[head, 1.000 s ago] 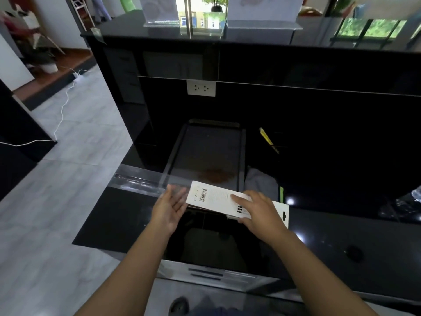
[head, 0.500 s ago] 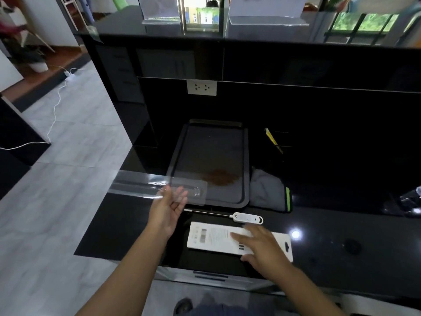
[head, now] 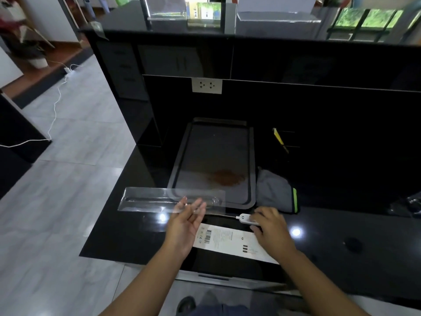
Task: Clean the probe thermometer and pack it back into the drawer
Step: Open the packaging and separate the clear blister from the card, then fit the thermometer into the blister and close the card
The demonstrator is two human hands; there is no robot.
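The white probe thermometer [head: 245,217] lies on the black counter [head: 127,233], its thin metal probe pointing left. My right hand [head: 271,226] rests on its white handle, fingers curled over it. My left hand [head: 185,221] holds the clear plastic blister shell [head: 155,199] by its right end, above the counter's left part. The white backing card [head: 227,239] with a barcode lies flat on the counter between my hands, partly under my right wrist. A drawer front [head: 214,275] shows below the counter edge.
A dark tray [head: 180,160] with a brown stain sits behind the thermometer. A grey cloth [head: 273,190] with a green edge lies to its right. A yellow-handled tool [head: 279,139] is further back, a crumpled clear bag [head: 412,201] at far right. Tiled floor lies left.
My right hand left the backing card on the counter and moved up onto the thermometer's handle. My left hand still holds the clear shell, now slightly lower.
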